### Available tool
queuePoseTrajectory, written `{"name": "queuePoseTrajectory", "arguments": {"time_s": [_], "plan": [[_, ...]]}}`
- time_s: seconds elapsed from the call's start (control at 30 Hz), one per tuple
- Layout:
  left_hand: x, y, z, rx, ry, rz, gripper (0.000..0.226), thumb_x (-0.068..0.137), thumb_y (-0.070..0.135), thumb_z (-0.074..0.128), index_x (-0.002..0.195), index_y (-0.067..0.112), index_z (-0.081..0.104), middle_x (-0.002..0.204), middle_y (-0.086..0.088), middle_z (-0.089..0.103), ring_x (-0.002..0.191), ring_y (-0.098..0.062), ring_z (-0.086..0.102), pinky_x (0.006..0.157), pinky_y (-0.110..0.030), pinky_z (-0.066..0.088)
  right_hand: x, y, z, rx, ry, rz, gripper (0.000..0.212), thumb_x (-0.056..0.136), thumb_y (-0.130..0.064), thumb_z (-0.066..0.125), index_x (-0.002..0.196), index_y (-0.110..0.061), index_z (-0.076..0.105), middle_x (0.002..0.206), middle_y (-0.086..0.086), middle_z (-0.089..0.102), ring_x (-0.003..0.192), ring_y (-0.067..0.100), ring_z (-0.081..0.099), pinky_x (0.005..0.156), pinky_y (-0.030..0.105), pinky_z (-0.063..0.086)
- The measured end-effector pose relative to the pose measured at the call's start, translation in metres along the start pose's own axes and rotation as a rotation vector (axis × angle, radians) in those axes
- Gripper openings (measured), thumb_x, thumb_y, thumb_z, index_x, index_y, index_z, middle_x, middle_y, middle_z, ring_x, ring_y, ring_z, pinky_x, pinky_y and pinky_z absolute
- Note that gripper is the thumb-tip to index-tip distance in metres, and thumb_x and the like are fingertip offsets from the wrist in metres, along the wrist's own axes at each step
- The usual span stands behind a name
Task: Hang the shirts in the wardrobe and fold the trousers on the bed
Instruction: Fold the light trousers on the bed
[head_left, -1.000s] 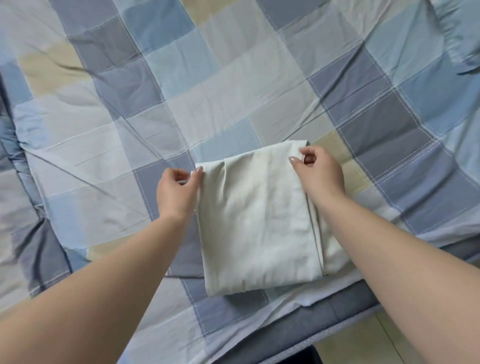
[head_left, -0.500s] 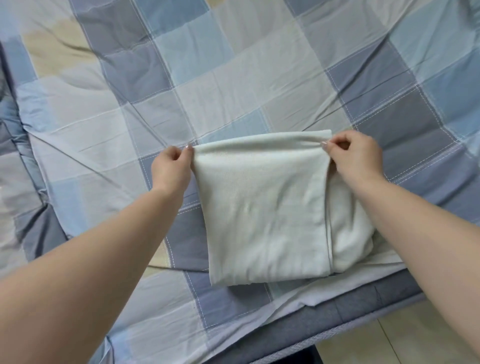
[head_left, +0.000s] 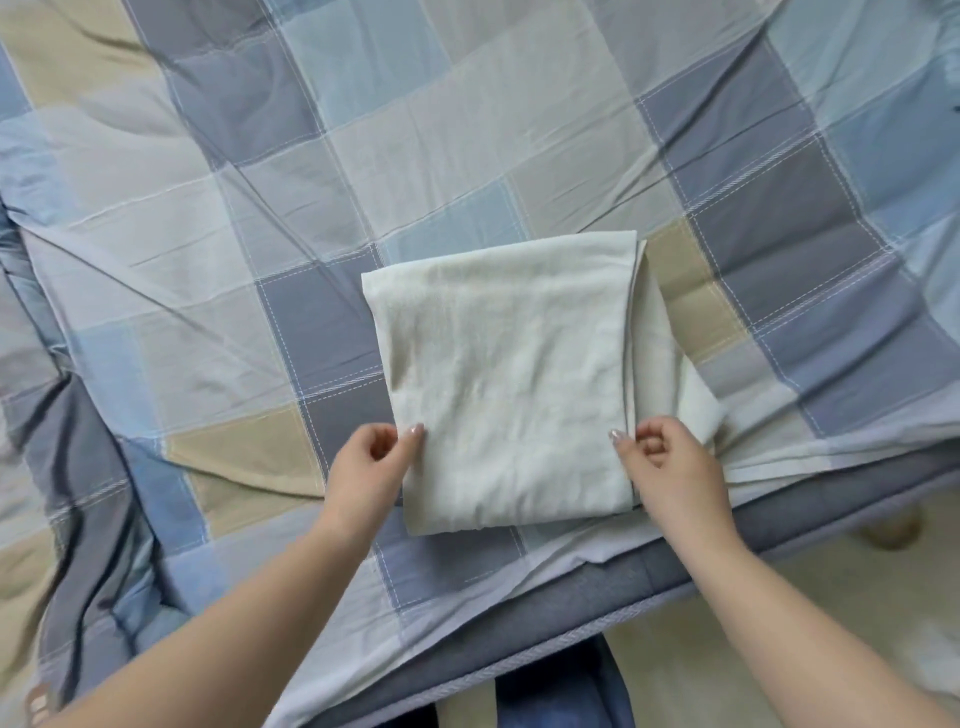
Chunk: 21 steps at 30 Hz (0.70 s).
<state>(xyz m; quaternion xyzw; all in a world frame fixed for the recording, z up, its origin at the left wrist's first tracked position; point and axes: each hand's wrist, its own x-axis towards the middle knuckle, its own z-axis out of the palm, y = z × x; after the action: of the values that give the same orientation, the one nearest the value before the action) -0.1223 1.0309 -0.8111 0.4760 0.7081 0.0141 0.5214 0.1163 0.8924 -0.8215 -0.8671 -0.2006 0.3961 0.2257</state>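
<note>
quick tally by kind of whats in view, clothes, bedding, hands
folded pale trousers: 1
checked bed cover: 1
hands: 2, left hand and right hand, each at a near side edge of the trousers
total: 4

— What covers the bed?
— A checked bedspread in blue, grey, pale and tan squares, creased in long diagonal folds, rumpled along the left edge.
— And under it?
— A grey-blue mattress edge shows along the near side, lower right.
— The floor?
— Pale cream floor at the lower right corner, evenly lit.
</note>
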Motion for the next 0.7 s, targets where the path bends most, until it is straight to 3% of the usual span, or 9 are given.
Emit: {"name": "queuePoseTrajectory", "arguments": {"time_s": [0.13,0.23,0.3,0.4,0.47,0.53,0.6,0.7], "plan": [[-0.025,-0.037,0.003,0.003,-0.026,-0.035,0.02,0.086,0.03,0.07,0.085,0.011,0.062,0.076,-0.004,0.059,0.071,-0.017,0.054,0.062,-0.028,0.049,-0.027,0.022,0.002,-0.095,-0.066,-0.033,0.019,0.083,-0.034,0.07,0.086,-0.03,0.052,0.077,-0.016,0.059,0.075,0.001,0.056,0.063,0.028,0.047],[-0.024,-0.037,0.003,0.013,0.034,-0.009,0.019,0.087,0.021,0.068,0.078,0.008,0.058,0.071,-0.004,0.054,0.069,-0.02,0.051,0.048,-0.012,0.042,-0.023,0.021,-0.004,-0.118,-0.08,-0.044,0.015,0.085,-0.029,0.069,0.085,-0.025,0.054,0.076,-0.013,0.057,0.073,0.009,0.057,0.061,0.027,0.044],[-0.024,-0.026,0.007,0.091,0.148,0.098,0.018,0.086,0.022,0.069,0.087,0.013,0.054,0.084,0.0,0.055,0.08,-0.019,0.053,0.061,-0.01,0.044,-0.021,0.014,-0.005,-0.106,-0.022,-0.078,0.017,0.086,-0.028,0.067,0.096,-0.022,0.055,0.081,-0.01,0.056,0.072,0.012,0.055,0.061,0.028,0.042],[-0.021,0.004,0.01,0.252,0.337,0.48,0.031,0.085,0.035,0.067,0.108,0.019,0.052,0.11,0.003,0.052,0.109,-0.013,0.047,0.099,-0.038,0.041,-0.017,-0.014,-0.008,-0.015,0.209,-0.271,0.03,0.087,-0.032,0.058,0.114,-0.019,0.055,0.103,-0.006,0.054,0.086,0.013,0.05,0.076,0.033,0.044],[-0.01,0.027,0.019,0.436,0.294,0.811,0.047,0.086,0.042,0.059,0.124,0.014,0.052,0.131,-0.002,0.05,0.13,-0.016,0.037,0.113,-0.051,0.025,-0.004,-0.039,-0.005,-0.133,0.273,-0.544,0.037,0.089,-0.026,0.056,0.122,-0.011,0.057,0.123,0.005,0.054,0.109,0.017,0.048,0.093,0.037,0.04],[0.009,0.052,0.031,0.655,0.195,1.038,0.062,0.087,0.046,0.051,0.138,0.01,0.045,0.147,-0.01,0.04,0.143,-0.025,0.025,0.117,-0.054,0.011,0.016,-0.064,0.007,-0.334,0.237,-0.779,0.049,0.083,-0.022,0.06,0.129,-0.006,0.055,0.14,0.016,0.048,0.131,0.029,0.042,0.107,0.043,0.03],[0.032,0.07,0.045,0.858,0.108,1.098,0.073,0.088,0.054,0.042,0.146,0.01,0.034,0.154,-0.015,0.028,0.145,-0.03,0.017,0.116,-0.054,0.008,0.04,-0.08,0.025,-0.577,0.108,-0.892,0.057,0.084,-0.026,0.059,0.138,-0.01,0.047,0.152,0.014,0.033,0.142,0.03,0.029,0.114,0.05,0.018],[0.067,0.075,0.049,1.107,0.115,0.901,0.083,0.087,0.067,0.029,0.152,0.018,0.016,0.16,-0.012,0.008,0.148,-0.028,0.002,0.118,-0.047,-0.005,0.08,-0.075,0.036,-0.948,-0.039,-0.791,0.068,0.092,-0.055,0.036,0.151,-0.025,0.02,0.161,0.008,0.003,0.148,0.023,0.001,0.115,0.049,-0.006]]}}
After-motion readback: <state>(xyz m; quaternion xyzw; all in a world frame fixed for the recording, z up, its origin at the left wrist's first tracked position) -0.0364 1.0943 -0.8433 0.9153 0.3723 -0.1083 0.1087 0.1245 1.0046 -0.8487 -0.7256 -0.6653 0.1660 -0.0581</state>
